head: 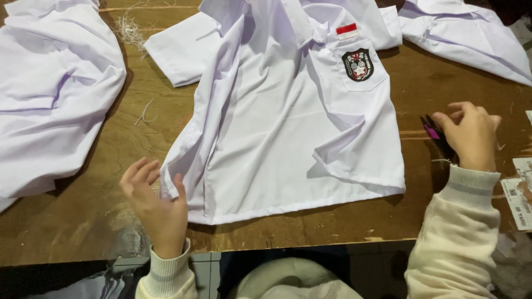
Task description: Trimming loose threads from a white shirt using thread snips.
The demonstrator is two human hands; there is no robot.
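Observation:
A white short-sleeved shirt (pixel 288 127) lies spread on the wooden table (pixel 83 216), with a dark crest badge (pixel 357 64) on its chest pocket and a small red-and-white patch (pixel 347 31) above it. My left hand (pixel 152 202) rests at the shirt's lower left hem, fingers apart, the thumb touching the cloth edge. My right hand (pixel 470 135) sits to the right of the shirt, its fingers curled over small thread snips with purple and black handles (pixel 435 135) that lie on the table. Cream knitted sleeves cover both wrists.
More white cloth is piled at the left (pixel 50 94) and at the top right (pixel 465 41). Loose thread scraps (pixel 130 30) lie at the top left. Printed paper tags (pixel 518 199) sit at the right edge. The table's front edge runs along the bottom.

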